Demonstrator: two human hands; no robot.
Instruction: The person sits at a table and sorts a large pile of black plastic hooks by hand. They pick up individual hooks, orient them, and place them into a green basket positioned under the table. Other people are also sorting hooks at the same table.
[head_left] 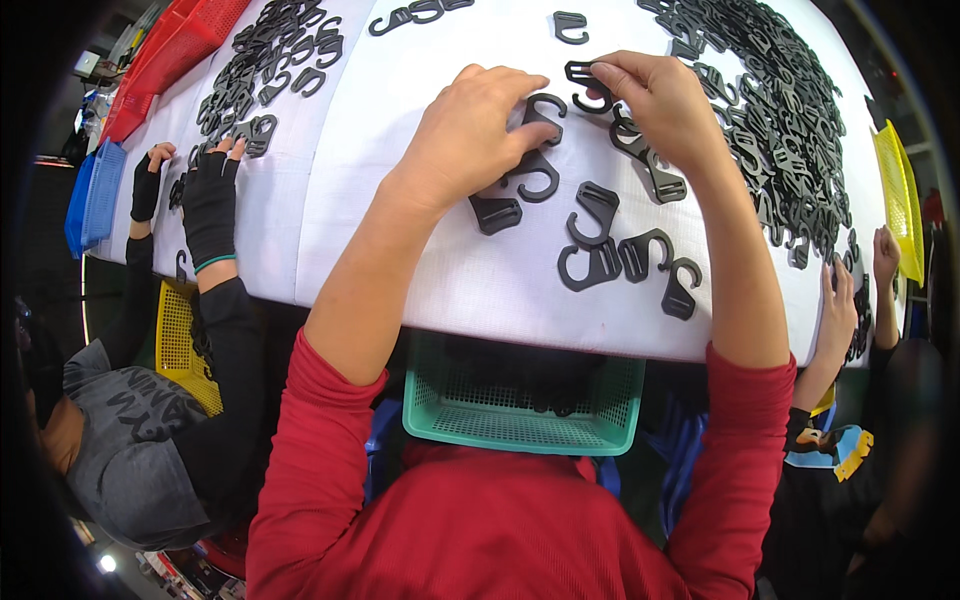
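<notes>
Black plastic hooks with slotted ends lie on the white-covered table. My right hand [660, 100] pinches one black plastic hook [579, 70] by its side between thumb and fingertips. My left hand [475, 135] holds its thumb and index finger apart around another hook [553, 105]; the thumb overlaps that hook, and the other fingers are hidden under the palm. Just below the left hand lie a curved hook [540, 178] and a slotted end [497, 214]. Under my right wrist is a hook [667, 186]. Several more hooks [597, 212] are loosely grouped between my forearms.
A large heap of hooks [780, 110] covers the table's right side; a smaller pile [270, 60] is at left. A green basket [520, 440] sits at my lap below the table edge [540, 345]. Co-workers' hands [208, 215] work at both sides. Red bins [165, 60] stand far left.
</notes>
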